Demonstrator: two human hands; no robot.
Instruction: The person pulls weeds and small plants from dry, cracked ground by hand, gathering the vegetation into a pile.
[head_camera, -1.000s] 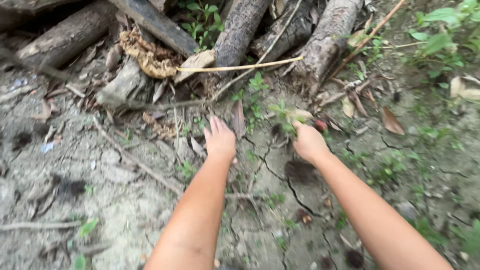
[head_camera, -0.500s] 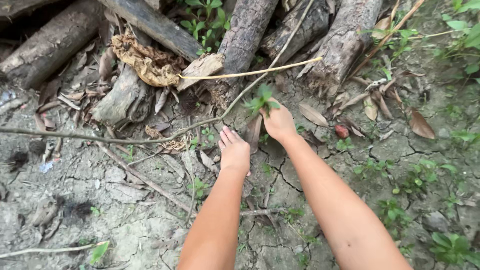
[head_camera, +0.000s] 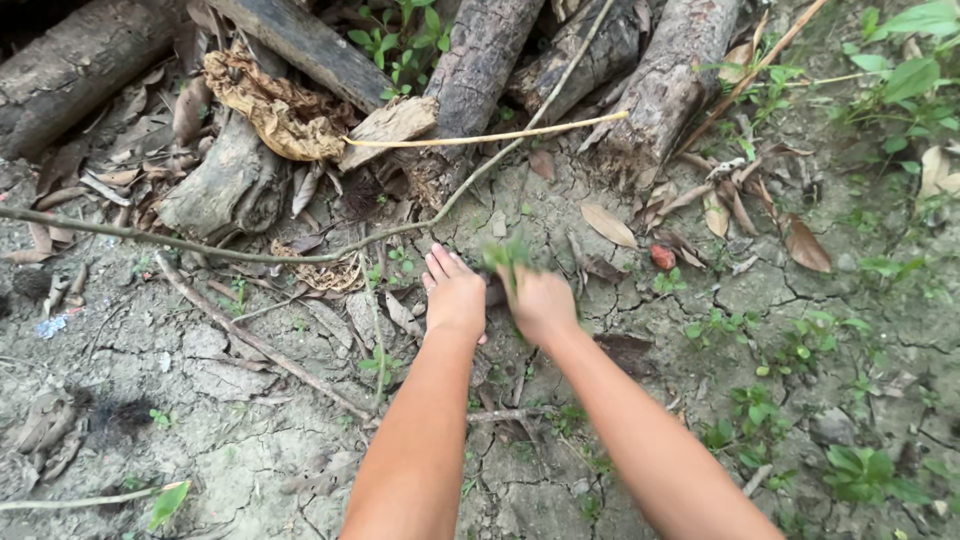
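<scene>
1. Weed (head_camera: 506, 255), a small green sprig, sits in the right hand (head_camera: 540, 303), whose fingers are closed round its stem; the leaves stick up above the fist and are blurred.
2. The right hand is just above cracked, dry ground (head_camera: 250, 400), near the middle of the view.
3. The left hand (head_camera: 455, 293) lies just beside the right, fingers straight and together, pointing toward the logs (head_camera: 480, 70); it grips nothing, and whether it touches the ground I cannot tell.
4. Both forearms reach in from the bottom edge and narrow toward each other at the hands.
5. Logs lie piled along the top edge, with a crumpled brown leaf (head_camera: 275, 110) resting on them at the left.
6. A thin yellow stalk (head_camera: 490, 137) runs across the log ends, and a long bare twig (head_camera: 200, 243) crosses the ground below them.
7. Dry leaves (head_camera: 608, 225) lie scattered near the logs, and a small red thing (head_camera: 662, 257) sits to the right of the hands.
8. More green weeds (head_camera: 800, 345) grow at the right.
</scene>
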